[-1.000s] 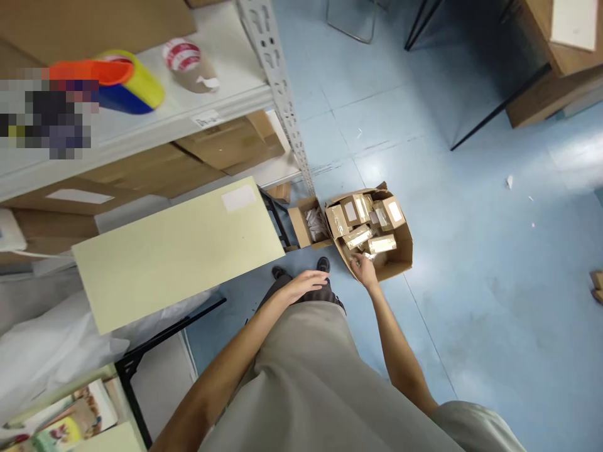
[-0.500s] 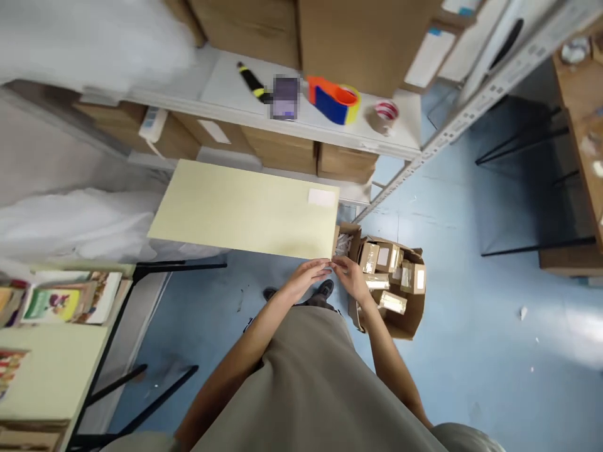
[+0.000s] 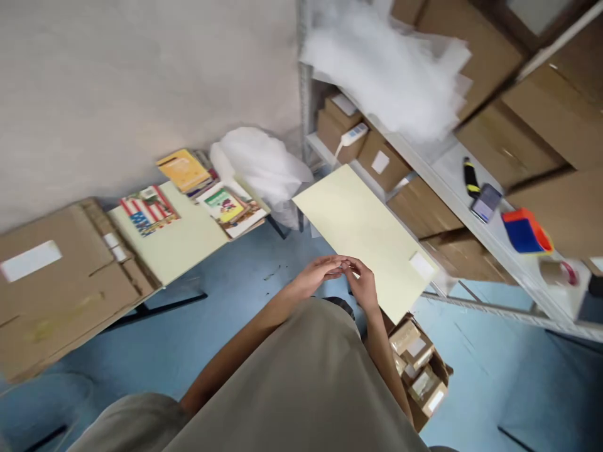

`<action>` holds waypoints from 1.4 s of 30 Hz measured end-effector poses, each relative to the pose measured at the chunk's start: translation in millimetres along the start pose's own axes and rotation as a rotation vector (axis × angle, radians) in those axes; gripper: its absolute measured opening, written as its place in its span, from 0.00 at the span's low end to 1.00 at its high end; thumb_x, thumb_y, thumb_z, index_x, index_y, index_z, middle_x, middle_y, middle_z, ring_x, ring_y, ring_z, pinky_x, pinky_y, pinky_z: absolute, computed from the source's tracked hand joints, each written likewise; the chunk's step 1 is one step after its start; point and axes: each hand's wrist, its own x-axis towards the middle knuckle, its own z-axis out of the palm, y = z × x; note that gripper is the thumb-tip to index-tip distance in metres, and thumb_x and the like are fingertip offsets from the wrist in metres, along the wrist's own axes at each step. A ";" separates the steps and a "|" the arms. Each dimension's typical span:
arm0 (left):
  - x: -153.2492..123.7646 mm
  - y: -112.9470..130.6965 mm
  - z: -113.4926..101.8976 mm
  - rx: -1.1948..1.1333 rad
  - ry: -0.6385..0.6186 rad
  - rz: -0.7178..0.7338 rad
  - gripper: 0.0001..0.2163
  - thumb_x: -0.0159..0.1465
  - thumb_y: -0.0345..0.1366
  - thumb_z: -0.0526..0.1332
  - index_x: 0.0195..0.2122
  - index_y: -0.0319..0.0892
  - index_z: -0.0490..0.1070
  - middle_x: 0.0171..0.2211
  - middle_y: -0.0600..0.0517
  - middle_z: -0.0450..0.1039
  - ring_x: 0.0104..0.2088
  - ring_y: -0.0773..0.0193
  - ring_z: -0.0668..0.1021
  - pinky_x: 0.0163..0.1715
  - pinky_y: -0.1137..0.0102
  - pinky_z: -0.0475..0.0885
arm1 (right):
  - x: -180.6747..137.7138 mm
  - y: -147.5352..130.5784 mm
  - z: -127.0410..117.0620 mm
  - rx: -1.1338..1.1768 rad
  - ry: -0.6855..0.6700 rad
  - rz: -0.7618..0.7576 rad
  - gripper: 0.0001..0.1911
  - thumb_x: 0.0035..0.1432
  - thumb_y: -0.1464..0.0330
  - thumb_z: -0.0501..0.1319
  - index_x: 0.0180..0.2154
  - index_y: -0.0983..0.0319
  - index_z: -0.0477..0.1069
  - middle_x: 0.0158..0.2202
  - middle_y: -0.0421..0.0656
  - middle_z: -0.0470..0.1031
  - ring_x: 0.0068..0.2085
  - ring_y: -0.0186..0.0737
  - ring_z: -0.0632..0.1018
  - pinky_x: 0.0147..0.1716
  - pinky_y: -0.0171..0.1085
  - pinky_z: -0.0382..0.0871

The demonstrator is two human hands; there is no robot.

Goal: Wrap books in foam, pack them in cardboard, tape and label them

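Observation:
My left hand (image 3: 316, 276) and my right hand (image 3: 362, 285) meet at the fingertips in front of my body. The left fingers are stretched out towards the right, and the right fingers bend loosely over to touch them. Nothing shows in either hand. Just beyond them is a pale yellow tabletop (image 3: 362, 229) with a white label (image 3: 422, 266) at its right end. The hands are at its near edge; I cannot tell whether they touch it.
Left stands another table (image 3: 188, 229) with several books (image 3: 226, 207) and a large flat carton (image 3: 51, 276). On the right-hand shelf (image 3: 452, 169) lie a cutter (image 3: 470, 177), a phone (image 3: 487, 203) and tape rolls (image 3: 558, 272). A carton of small boxes (image 3: 426, 376) is on the floor.
My view has swung left, bringing the book table and large carton into sight, while the shelf has shifted right. My hands stay together at the fingertips.

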 end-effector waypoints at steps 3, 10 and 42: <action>-13.7 28.8 -49.4 -0.079 0.123 0.057 0.20 0.63 0.50 0.77 0.52 0.46 0.89 0.54 0.43 0.88 0.56 0.47 0.86 0.63 0.56 0.77 | 42.1 -23.2 50.9 -0.016 -0.131 -0.048 0.19 0.73 0.52 0.65 0.55 0.55 0.83 0.55 0.48 0.88 0.56 0.52 0.87 0.62 0.51 0.81; -38.7 71.5 -128.3 -0.296 0.369 0.180 0.22 0.59 0.49 0.81 0.51 0.45 0.88 0.55 0.42 0.87 0.55 0.49 0.86 0.64 0.58 0.75 | 124.3 -63.1 144.0 -0.073 -0.441 -0.127 0.21 0.72 0.50 0.65 0.54 0.55 0.85 0.55 0.49 0.88 0.54 0.54 0.88 0.60 0.51 0.82; -174.9 89.5 -455.3 0.524 1.513 -0.189 0.26 0.69 0.39 0.66 0.66 0.33 0.73 0.70 0.27 0.70 0.71 0.39 0.75 0.74 0.49 0.67 | 220.7 -148.1 422.0 -0.270 -1.017 -0.279 0.13 0.75 0.62 0.64 0.54 0.58 0.84 0.53 0.49 0.89 0.55 0.49 0.89 0.58 0.46 0.83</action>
